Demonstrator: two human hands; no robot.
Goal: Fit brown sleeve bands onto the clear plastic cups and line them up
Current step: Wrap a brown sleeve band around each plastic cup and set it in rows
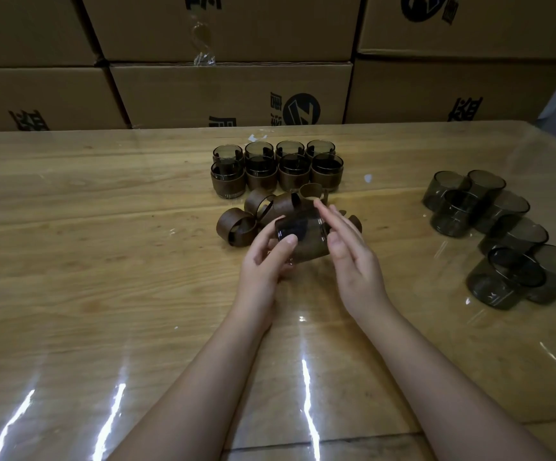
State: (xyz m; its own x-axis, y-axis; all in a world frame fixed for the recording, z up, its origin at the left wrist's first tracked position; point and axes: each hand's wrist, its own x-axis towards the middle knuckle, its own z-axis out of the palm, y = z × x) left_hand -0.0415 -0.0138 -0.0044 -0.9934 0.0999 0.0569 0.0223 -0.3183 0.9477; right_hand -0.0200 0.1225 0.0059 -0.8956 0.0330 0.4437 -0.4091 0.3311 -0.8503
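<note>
Left hand point(263, 264) is gripping the tilted cup point(298, 229), thumb at its rim, at 6 o'clock of the finished rows point(276, 168), while the straight-fingered right hand point(349, 257) is pressing its brown sleeve band point(311, 251); the cup is probably light, slick and rigid, so best held by its wall.

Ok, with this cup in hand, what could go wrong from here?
The smoky clear plastic cup, tilted, is gripped only by the left hand; the right hand just presses it with straight fingers, so it might slip.
Loose brown sleeve bands lie between it and the two rows of banded cups; setting it down could knock them.
</note>
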